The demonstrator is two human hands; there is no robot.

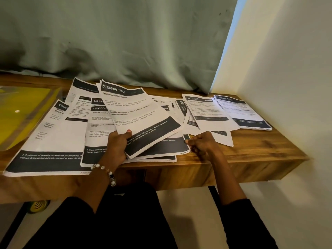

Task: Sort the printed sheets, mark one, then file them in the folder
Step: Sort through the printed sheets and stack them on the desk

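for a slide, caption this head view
Left hand lifts a "Bottle Label Replacement" sheet from printed pages strewn across a wooden desk, right hand pinching another page's corner.

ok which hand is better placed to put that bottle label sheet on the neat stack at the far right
Probably the right hand: it is nearer the neat stack. The left hand grips the bottle label sheet and would have to cross over, so passing it seems easier.

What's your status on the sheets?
Left hand holding "Bottle Label Replacement" sheet. Right hand pinching lower sheet's corner. Sheets still spread; yellow folder at left, unobstructed.
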